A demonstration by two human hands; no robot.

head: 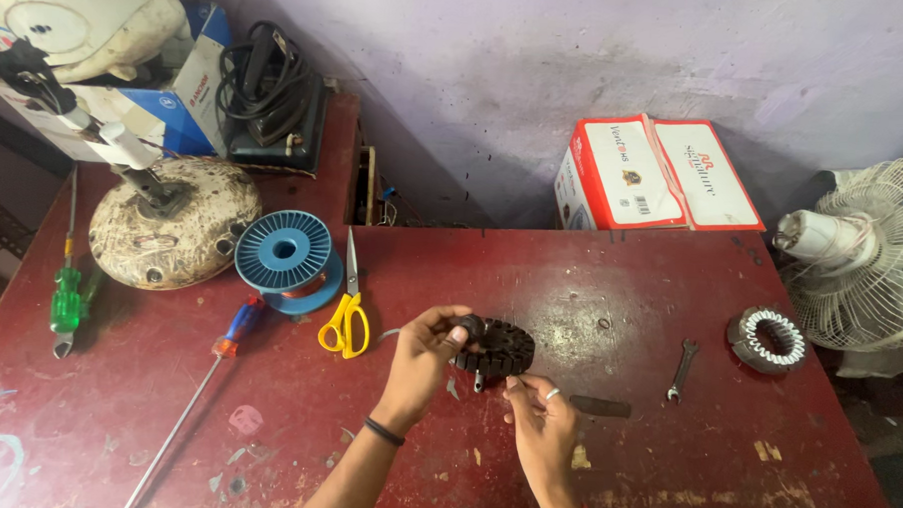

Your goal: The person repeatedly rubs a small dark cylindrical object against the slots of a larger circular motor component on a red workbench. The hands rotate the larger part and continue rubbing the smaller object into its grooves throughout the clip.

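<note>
Both hands (477, 375) — perhaps pinching — dark stator (498, 348)

Table (620, 290): dark red painted top, matt, scuffed, paint chipped to bare patches along the near edge. Slotted core (498, 348): dark, dull metal, held by left hand (423, 358) and right hand (541, 417). Scissors (346, 315): bright steel blades, glossy yellow plastic handles. Spool (284, 250): blue ribbed plastic. Spanner (681, 370): plain grey metal. Far box (654, 173): smooth printed cardboard, red and white. Wall (579, 48): rough, matt lilac paint.
</note>
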